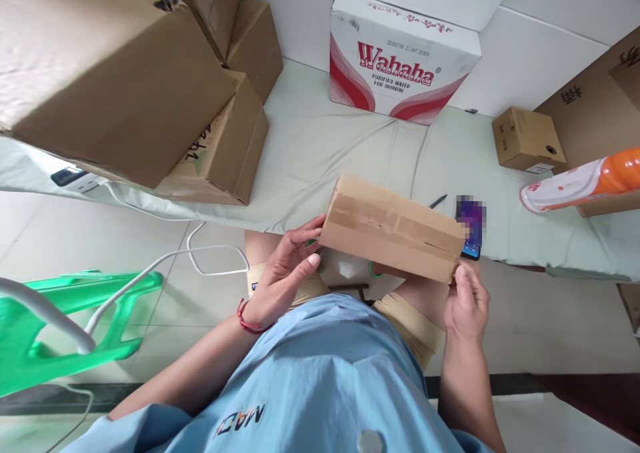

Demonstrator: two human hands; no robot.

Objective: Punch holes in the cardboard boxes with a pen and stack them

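A long brown cardboard box (390, 230) lies tilted at the table's front edge, over my lap. Clear tape runs along its side, and a dark slit shows near the right end. My left hand (287, 266) is at the box's left end, fingers stretched out against it and thumb apart. At the lower right corner, my right hand (467, 300) pinches the box between thumb and curled fingers. Just beyond that corner lies a phone (471, 248) with its screen lit, and a dark pen (439, 201) sticks out behind the box.
Large cardboard boxes (115, 80) are stacked at the left. A white and red water carton (400, 60) stands at the back. On the right are a small box (527, 136) and an orange-and-white bottle (575, 183). A green stool (125, 306) and a white cable (165, 256) are at lower left.
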